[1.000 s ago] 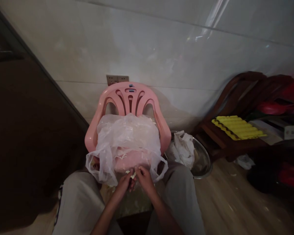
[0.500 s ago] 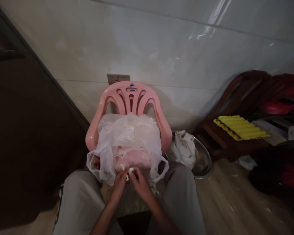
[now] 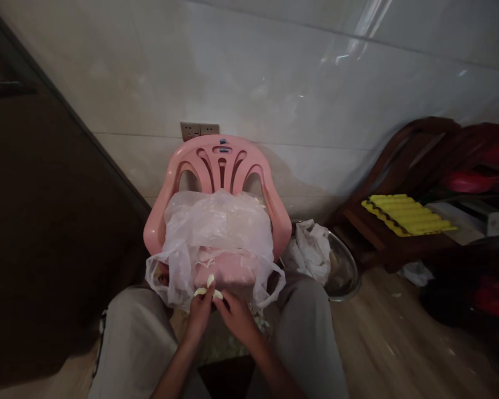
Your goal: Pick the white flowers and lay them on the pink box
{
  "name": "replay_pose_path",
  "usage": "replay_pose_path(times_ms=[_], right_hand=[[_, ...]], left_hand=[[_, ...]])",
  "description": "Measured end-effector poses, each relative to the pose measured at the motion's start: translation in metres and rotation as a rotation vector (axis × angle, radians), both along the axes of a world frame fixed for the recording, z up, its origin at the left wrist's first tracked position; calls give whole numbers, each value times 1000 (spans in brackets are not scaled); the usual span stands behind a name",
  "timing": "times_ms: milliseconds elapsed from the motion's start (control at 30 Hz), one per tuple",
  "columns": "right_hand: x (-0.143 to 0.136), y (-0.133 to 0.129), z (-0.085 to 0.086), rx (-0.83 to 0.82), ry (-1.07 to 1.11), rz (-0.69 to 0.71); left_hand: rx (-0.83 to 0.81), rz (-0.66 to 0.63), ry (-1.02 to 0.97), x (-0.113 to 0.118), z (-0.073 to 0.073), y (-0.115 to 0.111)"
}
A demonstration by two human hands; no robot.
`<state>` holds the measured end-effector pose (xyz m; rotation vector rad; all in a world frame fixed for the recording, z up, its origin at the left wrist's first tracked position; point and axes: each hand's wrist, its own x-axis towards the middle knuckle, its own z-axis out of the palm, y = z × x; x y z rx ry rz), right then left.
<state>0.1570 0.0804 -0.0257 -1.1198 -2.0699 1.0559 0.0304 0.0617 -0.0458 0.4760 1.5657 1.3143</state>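
Between my knees, my left hand (image 3: 201, 311) and my right hand (image 3: 235, 316) meet at the fingertips. Small pale yellowish pieces (image 3: 210, 280) stick out from the closed fingers of my left hand. My right thumb and forefinger pinch the end of another pale piece (image 3: 217, 294) beside them. Just beyond the hands, a translucent white plastic bag (image 3: 220, 221) lies on a pink plastic chair (image 3: 279, 221). In the bag's opening a smooth pink surface (image 3: 227, 269) shows. What the pieces are is too small to tell.
Right of the pink chair, a metal basin (image 3: 349, 266) holds a crumpled white bag (image 3: 312, 249). A yellow ridged tray (image 3: 407, 215) rests on a brown wooden chair (image 3: 370, 227). A dark panel (image 3: 58, 233) stands at left; a tiled wall (image 3: 241, 72) rises behind.
The pale pieces have shifted in my fingers, and one now points upward from my left hand. My right hand has turned slightly, its fingers more extended. The view has moved a little.
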Motion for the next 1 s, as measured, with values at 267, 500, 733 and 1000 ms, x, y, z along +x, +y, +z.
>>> replay_pose_path(times_ms=[267, 500, 733, 1000], right_hand=[[1, 3, -6, -62, 99, -30], [0, 7, -15, -53, 49, -46], [-2, 8, -23, -119, 102, -74], [-4, 6, -18, -200, 143, -111]], left_hand=[[-91, -84, 111, 3, 1, 4], [-144, -130, 227, 3, 0, 3], [-108, -111, 270, 3, -4, 0], [-109, -164, 343, 1, -7, -1]])
